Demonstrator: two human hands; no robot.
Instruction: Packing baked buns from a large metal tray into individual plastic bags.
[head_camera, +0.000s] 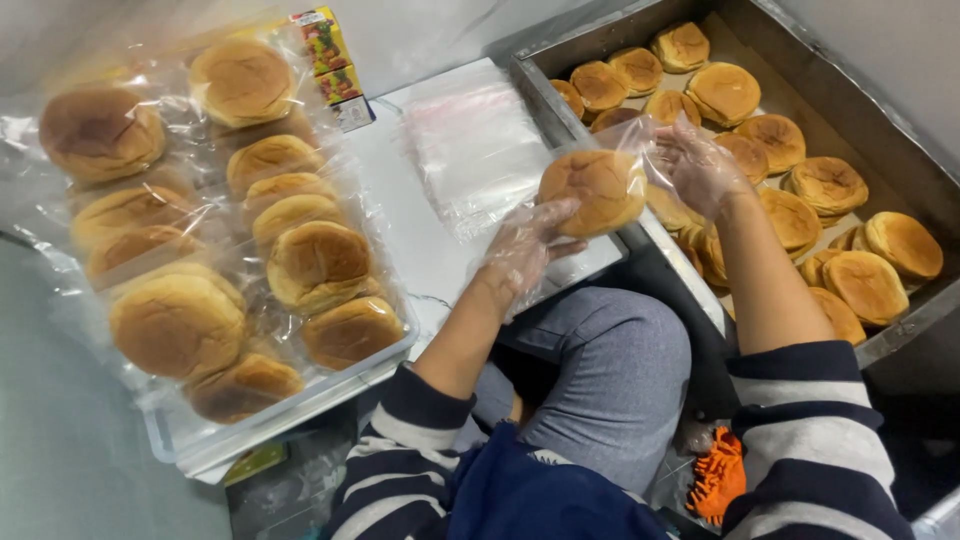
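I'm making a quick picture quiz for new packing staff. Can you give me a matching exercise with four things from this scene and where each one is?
Things:
1. bun in a clear bag
2. stack of empty clear bags
3. loose buns
4. bagged buns

Places:
A. piled on the white tray at the left
B. in the metal tray at the right
C. held between the left hand and right hand
D. flat on the white surface in the middle

Pairs: 1-C, 2-D, 3-B, 4-A
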